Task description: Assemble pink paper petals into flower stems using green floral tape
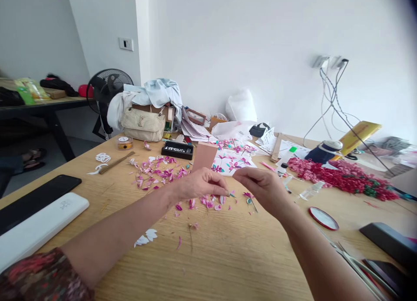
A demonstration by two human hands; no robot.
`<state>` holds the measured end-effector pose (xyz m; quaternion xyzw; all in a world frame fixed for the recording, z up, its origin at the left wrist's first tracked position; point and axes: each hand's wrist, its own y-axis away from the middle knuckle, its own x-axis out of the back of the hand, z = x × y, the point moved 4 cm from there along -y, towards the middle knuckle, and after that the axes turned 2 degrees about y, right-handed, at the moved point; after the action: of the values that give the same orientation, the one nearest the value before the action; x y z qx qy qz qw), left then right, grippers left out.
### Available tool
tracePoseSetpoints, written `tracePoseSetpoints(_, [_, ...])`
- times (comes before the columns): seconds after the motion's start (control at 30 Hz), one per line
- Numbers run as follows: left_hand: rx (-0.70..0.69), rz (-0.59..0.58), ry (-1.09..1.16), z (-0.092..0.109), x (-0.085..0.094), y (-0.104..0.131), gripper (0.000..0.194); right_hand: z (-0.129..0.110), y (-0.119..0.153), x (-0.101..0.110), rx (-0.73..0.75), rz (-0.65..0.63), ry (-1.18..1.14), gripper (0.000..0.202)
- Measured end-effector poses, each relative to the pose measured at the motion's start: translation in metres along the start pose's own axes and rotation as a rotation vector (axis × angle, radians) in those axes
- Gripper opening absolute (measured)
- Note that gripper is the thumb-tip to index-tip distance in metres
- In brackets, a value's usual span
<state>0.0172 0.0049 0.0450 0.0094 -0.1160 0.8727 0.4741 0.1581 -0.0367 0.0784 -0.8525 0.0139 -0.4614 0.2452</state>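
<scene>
Over the middle of the wooden table (228, 257), my left hand (206, 183) is closed, thumb and fingers pinched on a thin piece with a teal tip (232, 195). To its right my right hand (260, 186) is also pinched closed; what it holds, if anything, is too small to make out. The hands are apart. Loose pink petals (163, 170) lie scattered behind and below my left hand. A pink card (204, 157) stands just behind it. Pink flowers with teal leaves (233, 162) rest on a white sheet beyond the hands.
A black tray (177, 150), a beige bag (143, 125) and a fan (109, 86) are at the back left. A phone (39, 201) and white power bank (42, 227) lie left. Red flower bunches (345, 177), a round lid (323, 218) and scissors (361, 266) are right.
</scene>
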Motion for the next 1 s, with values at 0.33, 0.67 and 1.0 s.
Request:
tracePoseSetpoints(0.33, [-0.058,0.407,-0.041,-0.011,0.019,-0.006,0.012,-0.002,0.035,-0.042,-0.004,0.004,0.051,0.026])
tracePoseSetpoints(0.67, [-0.088,0.021,-0.138,0.002,-0.006,-0.001,0.01,0.0,0.004,0.004,0.003,0.041,0.024,0.02])
tracePoseSetpoints(1.0, [-0.069,0.417,-0.174,-0.006,0.013,-0.004,0.01,-0.002,0.036,-0.045,0.017,-0.012,0.111,0.026])
